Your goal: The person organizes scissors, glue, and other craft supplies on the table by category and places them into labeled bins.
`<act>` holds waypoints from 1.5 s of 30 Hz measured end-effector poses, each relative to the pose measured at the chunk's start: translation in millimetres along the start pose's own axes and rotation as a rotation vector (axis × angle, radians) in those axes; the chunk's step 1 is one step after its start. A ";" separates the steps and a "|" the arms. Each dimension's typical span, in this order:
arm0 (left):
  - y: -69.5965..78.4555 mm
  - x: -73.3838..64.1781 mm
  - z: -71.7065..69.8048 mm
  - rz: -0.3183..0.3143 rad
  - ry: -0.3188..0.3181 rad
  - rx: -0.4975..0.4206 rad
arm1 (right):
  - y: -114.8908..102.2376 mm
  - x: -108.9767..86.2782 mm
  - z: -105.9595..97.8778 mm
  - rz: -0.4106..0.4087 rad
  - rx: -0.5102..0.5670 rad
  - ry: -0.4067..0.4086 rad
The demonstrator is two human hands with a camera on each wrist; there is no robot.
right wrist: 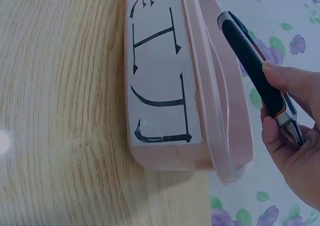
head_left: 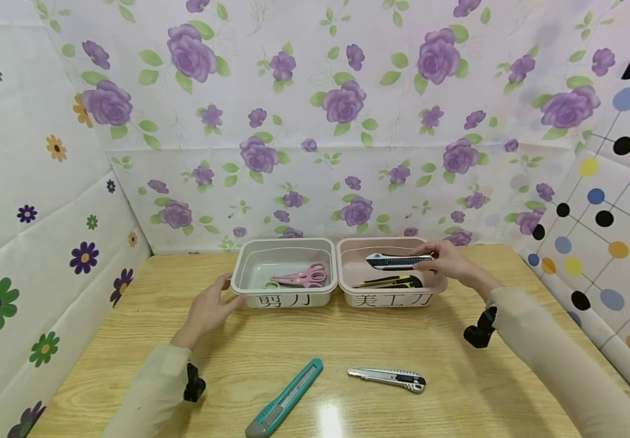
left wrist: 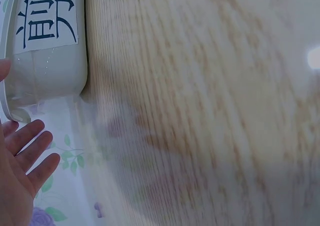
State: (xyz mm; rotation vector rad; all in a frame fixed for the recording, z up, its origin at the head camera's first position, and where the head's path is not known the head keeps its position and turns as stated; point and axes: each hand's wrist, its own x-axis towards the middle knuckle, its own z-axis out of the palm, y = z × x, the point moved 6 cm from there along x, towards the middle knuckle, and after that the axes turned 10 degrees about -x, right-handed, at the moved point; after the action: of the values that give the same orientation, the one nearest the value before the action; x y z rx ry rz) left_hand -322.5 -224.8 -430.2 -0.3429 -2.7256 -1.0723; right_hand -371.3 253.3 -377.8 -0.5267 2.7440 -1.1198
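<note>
My right hand (head_left: 448,264) pinches a dark utility knife (head_left: 391,262) between thumb and fingers, above the pink bin (head_left: 355,258). In the right wrist view the knife (right wrist: 255,61) is tilted, beyond the bin's rim. Inside that bin lies a yellow-and-black utility knife (head_left: 388,282). My left hand (head_left: 209,308) is at the left end of the off-white bin (head_left: 254,258), thumb by its front rim. Its fingers (left wrist: 37,173) extend loosely in the left wrist view. Pink scissors (head_left: 301,278) lie in the off-white bin; a green handle loop shows beside them.
A teal utility knife (head_left: 287,398) and a silver utility knife (head_left: 388,378) lie on the wooden table (head_left: 293,334), nearer the front. Both bins stand side by side, with black Chinese lettering on their fronts. A flowered cloth (head_left: 315,176) hangs behind the table.
</note>
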 end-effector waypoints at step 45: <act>1.3 0.5 -0.5 0.027 0.016 0.002 | 3.9 30.1 50.7 -0.047 -0.115 0.035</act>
State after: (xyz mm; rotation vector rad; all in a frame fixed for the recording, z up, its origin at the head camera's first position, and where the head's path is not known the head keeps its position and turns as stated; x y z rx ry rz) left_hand -322.5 -224.2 -428.9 -0.3685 -2.7000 -1.0609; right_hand -387.7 211.8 -416.6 -0.5949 2.8540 -0.9940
